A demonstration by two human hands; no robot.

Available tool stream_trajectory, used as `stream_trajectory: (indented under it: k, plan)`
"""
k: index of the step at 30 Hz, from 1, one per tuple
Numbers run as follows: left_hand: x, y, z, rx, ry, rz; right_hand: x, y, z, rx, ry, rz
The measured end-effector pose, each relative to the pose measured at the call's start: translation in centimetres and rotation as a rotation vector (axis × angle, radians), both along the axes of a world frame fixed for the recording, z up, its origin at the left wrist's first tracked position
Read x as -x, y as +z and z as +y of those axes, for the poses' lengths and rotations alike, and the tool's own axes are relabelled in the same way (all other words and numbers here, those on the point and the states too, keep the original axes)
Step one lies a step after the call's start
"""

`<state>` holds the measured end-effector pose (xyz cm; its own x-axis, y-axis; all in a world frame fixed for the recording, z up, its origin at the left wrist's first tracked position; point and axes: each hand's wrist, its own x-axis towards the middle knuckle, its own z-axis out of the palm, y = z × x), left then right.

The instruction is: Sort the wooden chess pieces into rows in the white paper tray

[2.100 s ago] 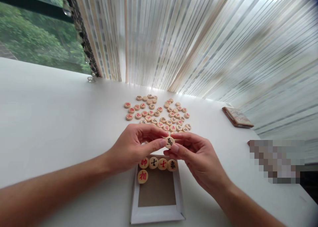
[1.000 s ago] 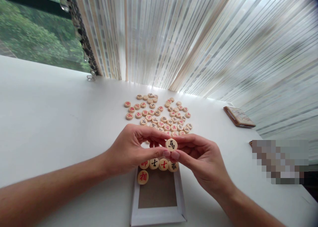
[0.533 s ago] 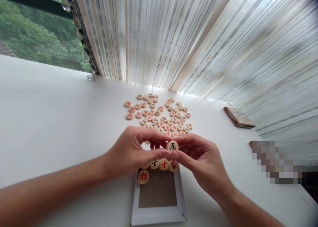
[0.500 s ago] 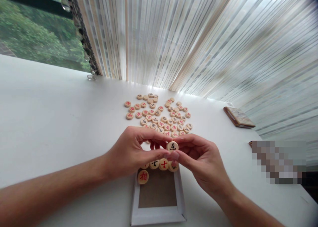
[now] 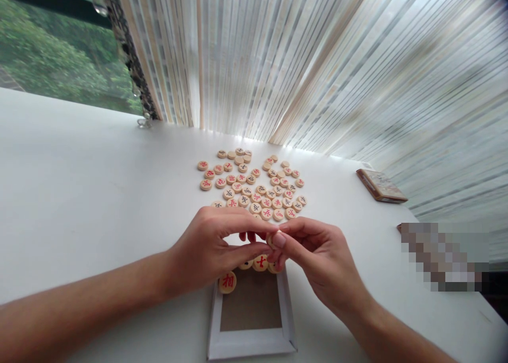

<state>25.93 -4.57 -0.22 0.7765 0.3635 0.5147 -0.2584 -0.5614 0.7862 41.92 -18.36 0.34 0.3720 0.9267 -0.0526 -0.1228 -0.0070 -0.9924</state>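
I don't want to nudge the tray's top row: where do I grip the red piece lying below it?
Grip the red piece by its rim, from above and the near-right, where the tray floor is bare. It lies flat, face up, at the left wall, the left hand just beyond.

We note a broad white table (image 5: 79, 167), smooth and matte, filling the lower view and running back to the window line. Upper left: a window (image 5: 43, 61) with a dark bar across its top and dense green trees outside. Beside it hangs a dark beaded cord (image 5: 129, 56), ending in a small clear drop (image 5: 142, 121) at the table's far edge. A curtain (image 5: 317, 66) of narrow strips in white, grey and tan covers the rest of the far side, fanning out to the right. Daylight comes through the strips, brightest at upper right and along the curtain's foot. Light is soft; shadows are faint.
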Motion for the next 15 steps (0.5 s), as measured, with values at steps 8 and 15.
stream_trajectory:
  k: [8,15]
  plan:
    - [0.04,-0.03,0.11,0.021,-0.007,0.006,-0.07,-0.13,-0.04,-0.012,0.037,0.040]
    - [0.02,-0.29,-0.04,-0.027,-0.026,-0.026,0.20,0.07,0.05,0.005,0.060,0.108]
